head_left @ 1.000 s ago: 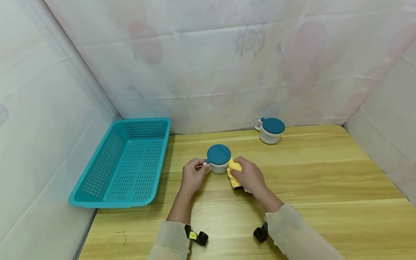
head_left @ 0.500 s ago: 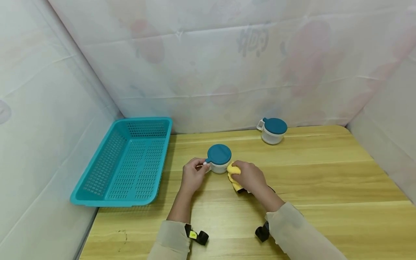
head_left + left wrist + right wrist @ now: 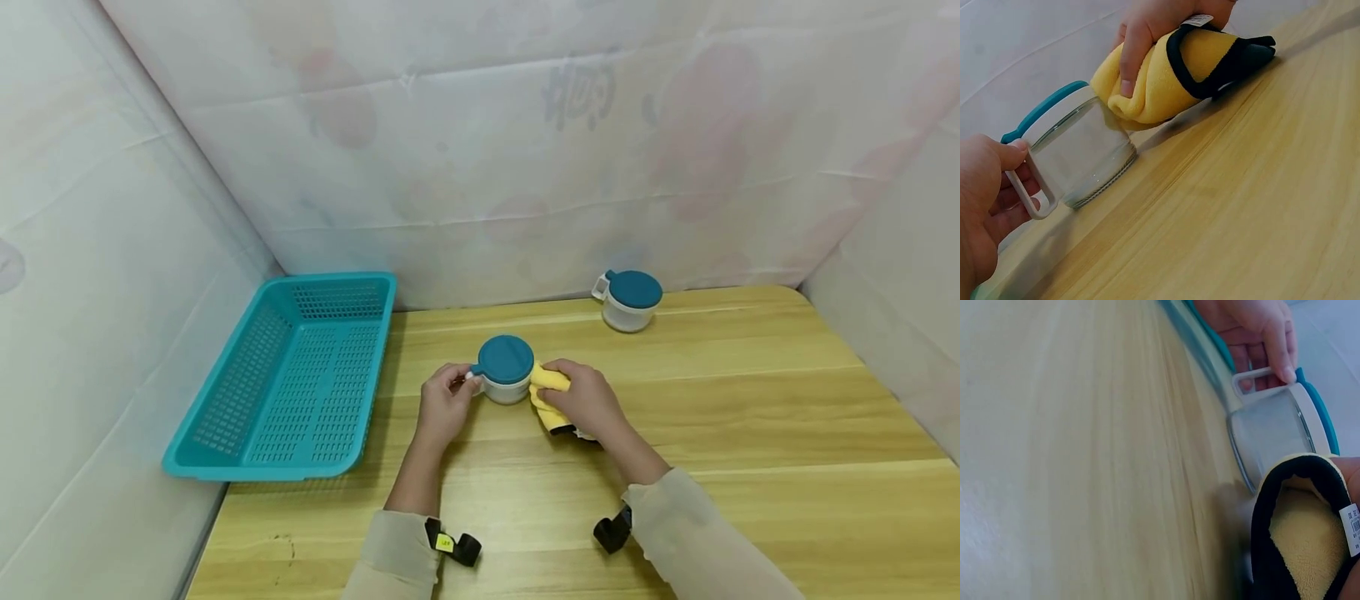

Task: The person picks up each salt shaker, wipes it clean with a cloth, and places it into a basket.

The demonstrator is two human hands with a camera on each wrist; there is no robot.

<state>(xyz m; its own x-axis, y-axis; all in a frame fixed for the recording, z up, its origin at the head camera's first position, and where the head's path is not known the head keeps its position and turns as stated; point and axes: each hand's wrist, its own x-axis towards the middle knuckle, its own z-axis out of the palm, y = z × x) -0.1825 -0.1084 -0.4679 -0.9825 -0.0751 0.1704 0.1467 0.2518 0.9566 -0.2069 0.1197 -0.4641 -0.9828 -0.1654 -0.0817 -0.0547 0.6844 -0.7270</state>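
Observation:
A clear glass seasoning jar (image 3: 1088,150) with a blue lid (image 3: 506,359) and a white handle (image 3: 1034,195) stands upright on the table. My left hand (image 3: 444,403) pinches that handle between thumb and fingers, the thumb by the lid's tab. On the jar's other side, my right hand (image 3: 588,400) grips a bunched yellow cloth (image 3: 1147,81) with black edging and a white tag (image 3: 1352,528). The folded cloth lies right against the jar's side wall in the left wrist view. In the right wrist view the cloth hides part of the jar.
A second jar (image 3: 630,312) with a blue lid stands near the table's back edge, to the right. A turquoise plastic basket (image 3: 375,367) sits on the left side of the wooden table (image 3: 750,417). Fabric walls (image 3: 480,167) close off the back and sides.
The right hand with the yellow cloth first drew slightly down, then shifted up and to the right along the jar's side. The left hand and the jar have stayed nearly in place.

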